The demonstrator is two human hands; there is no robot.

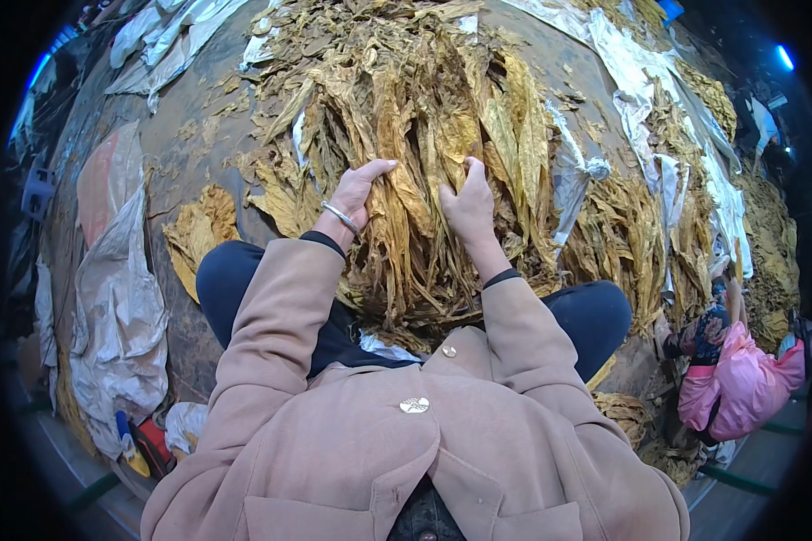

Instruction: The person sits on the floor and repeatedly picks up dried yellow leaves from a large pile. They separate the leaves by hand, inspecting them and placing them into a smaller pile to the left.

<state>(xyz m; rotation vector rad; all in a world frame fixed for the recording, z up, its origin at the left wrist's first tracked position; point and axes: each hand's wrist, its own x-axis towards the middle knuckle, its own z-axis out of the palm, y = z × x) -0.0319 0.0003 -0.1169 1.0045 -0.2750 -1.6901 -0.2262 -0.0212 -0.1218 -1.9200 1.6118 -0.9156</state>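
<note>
A big heap of dried, yellow-brown tobacco leaves [415, 117] lies in front of me, with long leaves hanging toward my lap. At its near left side, my left hand [356, 191], with a silver bangle at the wrist, closes on tobacco leaves. Its thumb lies over them, and the other fingers are mostly hidden. My right hand [472, 206] grips leaves a little to the right, thumb and forefinger showing and the rest tucked out of sight. Between my hands run several crumpled leaves [406, 203].
A flat leaf bunch [203, 230] lies by my left knee. Pale sacking [117, 307] covers the left, with more cloth [636, 81] at upper right. A tied white cloth [582, 171] separates another leaf pile [618, 234]. A person in pink [740, 379] sits at far right.
</note>
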